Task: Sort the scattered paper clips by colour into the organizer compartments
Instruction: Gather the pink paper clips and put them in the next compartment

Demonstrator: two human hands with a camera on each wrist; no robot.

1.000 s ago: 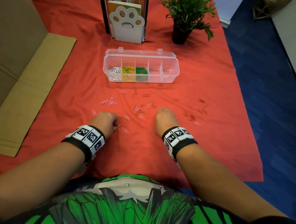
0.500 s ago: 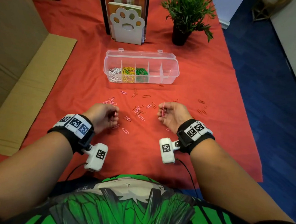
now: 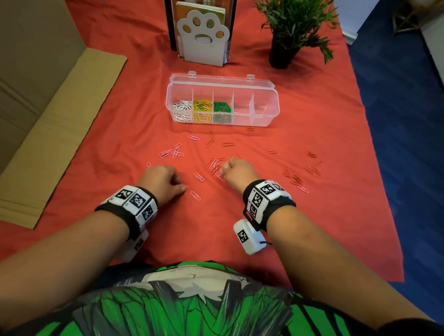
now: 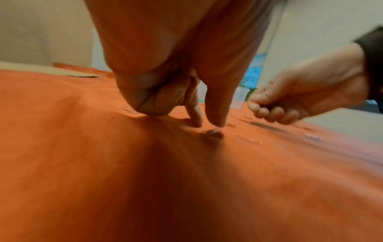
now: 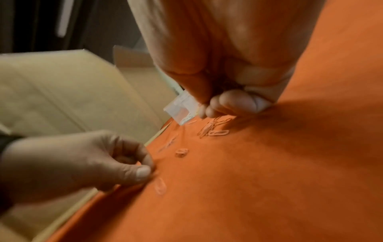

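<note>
A clear organizer lies open, with white, yellow and green clips in its three left compartments. Pink paper clips and red ones are scattered on the red cloth in front of it. My left hand is knuckles-up on the cloth, its fingers curled. Its thumb and forefinger pinch down at a pink clip. My right hand is curled into a fist that seems to hold pink clips. Its fingertips touch a small pile of clips.
A white paw-shaped bookend with books and a potted plant stand behind the organizer. Flattened cardboard borders the cloth on the left. The cloth's right edge drops to blue floor.
Half a second ago both hands were lifted and turned inward, pink clips showing in the right. Now both have rolled knuckles-up and come down to the cloth.
</note>
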